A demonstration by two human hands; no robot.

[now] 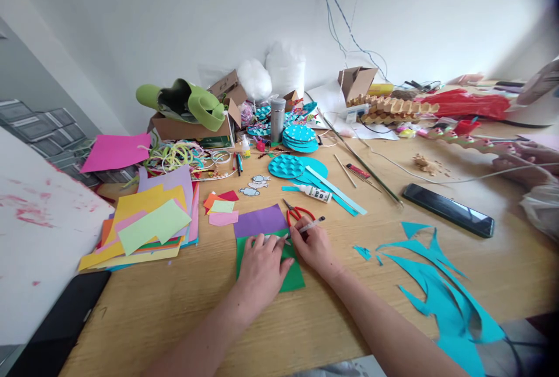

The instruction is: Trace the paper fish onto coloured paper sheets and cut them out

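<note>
My left hand (264, 272) lies with its fingers stretched over a sheet of green paper (294, 280), pressing it to the table. A small white shape shows in part beneath those fingers; I cannot make out what it is. In my right hand (315, 248), closed in a writing grip, is a pen (312, 225) with a pale barrel and dark end, its tip side over the green sheet's upper right. Purple paper (258, 221) meets the green sheet's far edge. Red-handled scissors (301, 211) rest just beyond my right hand. Fish cutouts (250, 192) lie farther back.
Coloured paper sheets (152, 227) are stacked at left. Blue paper scraps (445, 301) and a phone (449, 209) lie at right. A glue bottle (318, 193), blue discs (283, 166) and a grey flask (277, 121) stand behind. Another person's hand (519, 162) is at far right.
</note>
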